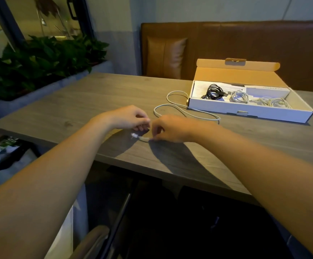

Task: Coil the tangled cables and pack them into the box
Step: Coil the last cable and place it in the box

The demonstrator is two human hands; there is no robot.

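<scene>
Both hands pinch one white cable's end on the table.
Left hand (131,117) and right hand (167,128) grip the cable (185,113); its loops trail to the open box (245,111) of coils.

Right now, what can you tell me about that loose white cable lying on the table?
The white cable is thin, pale and rubbery-looking. It lies uncoiled on the grey wood-look table, wandering in two loose loops beside the near left corner of the open cardboard box. Its far end seems to reach that corner; whether it touches is unclear. Its near end, with a small white plug, is pinched at the right hand, with the left hand close above. The rest rests flat, untangled.
</scene>
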